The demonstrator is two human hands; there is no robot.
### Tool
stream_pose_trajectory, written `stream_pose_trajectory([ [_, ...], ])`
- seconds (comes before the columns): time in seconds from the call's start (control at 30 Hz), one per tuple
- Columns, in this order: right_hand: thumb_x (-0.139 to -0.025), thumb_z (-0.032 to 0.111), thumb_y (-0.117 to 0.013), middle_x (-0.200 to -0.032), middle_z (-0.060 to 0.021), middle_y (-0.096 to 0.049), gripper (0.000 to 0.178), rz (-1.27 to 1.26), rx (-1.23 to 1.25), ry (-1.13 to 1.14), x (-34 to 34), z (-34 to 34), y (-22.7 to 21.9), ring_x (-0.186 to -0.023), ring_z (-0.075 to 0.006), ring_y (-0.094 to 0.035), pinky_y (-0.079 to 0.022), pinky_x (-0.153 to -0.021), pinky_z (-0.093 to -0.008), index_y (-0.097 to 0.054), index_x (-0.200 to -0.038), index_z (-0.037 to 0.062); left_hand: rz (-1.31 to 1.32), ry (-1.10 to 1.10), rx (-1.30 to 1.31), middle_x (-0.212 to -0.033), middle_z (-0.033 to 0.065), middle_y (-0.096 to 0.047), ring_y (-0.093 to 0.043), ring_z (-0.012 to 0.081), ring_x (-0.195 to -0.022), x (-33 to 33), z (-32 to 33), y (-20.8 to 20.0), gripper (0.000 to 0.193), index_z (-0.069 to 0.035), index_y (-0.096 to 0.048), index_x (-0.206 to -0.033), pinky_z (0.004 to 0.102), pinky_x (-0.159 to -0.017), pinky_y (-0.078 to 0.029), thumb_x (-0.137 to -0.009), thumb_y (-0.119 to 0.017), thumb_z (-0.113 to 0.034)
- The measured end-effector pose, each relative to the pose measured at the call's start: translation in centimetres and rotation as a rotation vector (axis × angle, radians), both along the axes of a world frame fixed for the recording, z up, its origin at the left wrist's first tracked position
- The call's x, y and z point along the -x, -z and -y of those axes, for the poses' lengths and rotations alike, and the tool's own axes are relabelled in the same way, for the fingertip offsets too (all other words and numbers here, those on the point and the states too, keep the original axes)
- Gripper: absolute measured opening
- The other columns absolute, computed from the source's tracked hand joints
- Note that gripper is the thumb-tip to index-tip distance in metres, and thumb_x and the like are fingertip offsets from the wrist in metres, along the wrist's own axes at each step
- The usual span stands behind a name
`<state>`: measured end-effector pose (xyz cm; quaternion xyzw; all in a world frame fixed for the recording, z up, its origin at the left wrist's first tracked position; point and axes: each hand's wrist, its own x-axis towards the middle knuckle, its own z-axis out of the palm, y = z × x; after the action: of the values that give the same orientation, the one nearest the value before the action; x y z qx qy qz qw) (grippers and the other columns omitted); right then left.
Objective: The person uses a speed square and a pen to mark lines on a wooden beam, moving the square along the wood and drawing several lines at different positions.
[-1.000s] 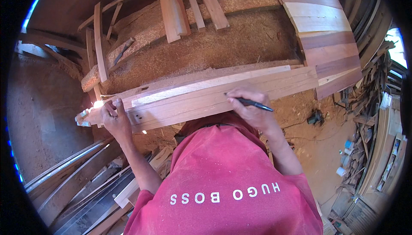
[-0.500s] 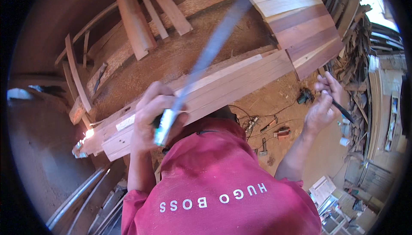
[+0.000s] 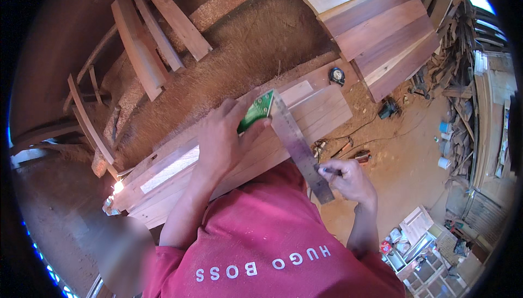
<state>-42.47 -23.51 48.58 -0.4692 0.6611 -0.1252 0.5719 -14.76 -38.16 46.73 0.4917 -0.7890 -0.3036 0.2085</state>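
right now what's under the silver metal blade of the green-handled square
The blade crosses a light-brown wooden plank bearing dark lines; its lower end overhangs brown floor. The strip beneath is covered, so any marks there can't be seen.

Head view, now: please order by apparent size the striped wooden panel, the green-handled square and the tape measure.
1. Striped wooden panel
2. Green-handled square
3. Tape measure
The order looks clear in this view.
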Motion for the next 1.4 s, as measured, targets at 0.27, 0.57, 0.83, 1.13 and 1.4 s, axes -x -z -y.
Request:
stream_pose_trajectory([
  [0.27, -0.106, 0.027, -0.053, -0.086, -0.0125, -0.064, 0.037, 0.248, 0.485, 0.662, 2.0, 3.7, 1.2, -0.065, -0.0123, -0.053, -0.045, -0.06, -0.0259, -0.069, -0.103, -0.0057, 0.201, -0.027, 0.033, -0.09, 0.0069, -0.064, -0.064, 0.0243, -0.077, 1.6, -1.8, 0.8, 0.062, -0.018, -0.065, -0.137, 0.0373, -0.061, -0.054, -0.085, -0.076, -0.049],
  [0.57, -0.111, 0.044, -0.038, -0.1, -0.0161, -0.053, 0.051, 0.34, 0.699, 0.643, -1.1, 6.5, 2.7, -0.076, -0.0221, -0.057, -0.056, -0.07, -0.0373, -0.057, -0.099, -0.0016, 0.239, -0.033, 0.036, -0.091, 0.0038, -0.065, -0.062, 0.021, -0.073, 3.9, -0.8, 0.8, 0.061, -0.014, -0.064, -0.136, 0.0342, -0.059, -0.054, -0.087, -0.075, -0.049],
  [0.83, -0.097, 0.011, -0.064, -0.104, -0.0194, -0.062, 0.016, -0.048, 0.748, 0.455, -0.5, 8.0, 2.1, -0.09, -0.0237, -0.067, -0.056, -0.075, -0.0323, -0.064, -0.099, -0.005, 0.228, -0.004, 0.044, -0.094, 0.0042, -0.064, -0.062, 0.0211, -0.073, 6.7, 0.2, 1.3, 0.06, -0.014, -0.064, -0.136, 0.0342, -0.058, -0.053, -0.088, -0.073, -0.049],
  [1.13, -0.09, -0.002, -0.068, -0.105, -0.0205, -0.064, 0.015, -0.011, 0.745, 0.471, 0.1, 8.2, 2.6, -0.092, -0.0245, -0.07, -0.061, -0.076, -0.0326, -0.063, -0.104, -0.0061, 0.234, 0.014, -0.024, -0.094, 0.0074, -0.066, -0.067, 0.024, -0.079, 7.7, 0.7, 1.1, 0.066, -0.013, -0.063, -0.138, 0.0371, -0.063, -0.056, -0.084, -0.078, -0.048],
  [1.4, -0.088, -0.006, -0.068, -0.105, -0.022, -0.066, 0.017, -0.033, 0.78, 0.405, -0.2, 8.9, 2.7, -0.088, -0.0264, -0.073, -0.061, -0.074, -0.0331, -0.063, -0.104, -0.0045, 0.245, 0.03, -0.034, -0.093, 0.008, -0.065, -0.066, 0.0242, -0.08, 7.8, 0.9, 1.2, 0.068, -0.013, -0.061, -0.14, 0.0357, -0.064, -0.055, -0.084, -0.078, -0.047],
])
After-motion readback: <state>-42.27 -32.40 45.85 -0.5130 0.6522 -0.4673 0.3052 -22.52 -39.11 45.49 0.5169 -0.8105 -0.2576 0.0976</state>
